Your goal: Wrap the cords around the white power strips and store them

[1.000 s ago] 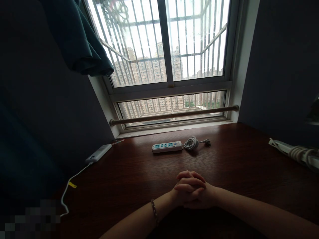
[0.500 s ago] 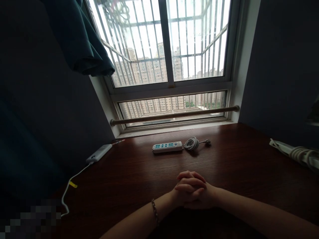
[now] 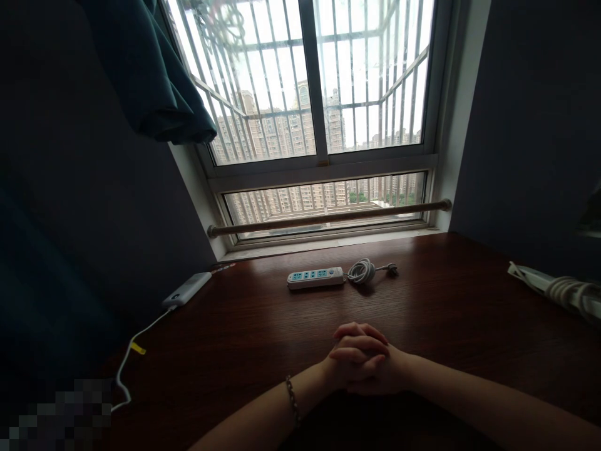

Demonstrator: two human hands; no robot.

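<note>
My left hand (image 3: 335, 369) and my right hand (image 3: 397, 366) are clasped together above the near part of the brown wooden table (image 3: 263, 332), fingers interlaced and closed. No object shows in either hand, though the palms are hidden. A chain bracelet (image 3: 292, 398) circles my left wrist. Beyond the hands lies a white power strip (image 3: 315, 278) with teal sockets, not touched by them. Its white cord (image 3: 361, 271) is coiled at the right end, with the plug (image 3: 391, 269) pointing right.
At the left edge sits a white power bank (image 3: 188, 290) with a white cable (image 3: 123, 363) bearing a yellow tag (image 3: 138, 348). A white object wrapped with cord (image 3: 558, 291) rests at the right. Behind the table are a barred window (image 3: 323, 125), a horizontal rail (image 3: 328, 218) and a curtain (image 3: 154, 94).
</note>
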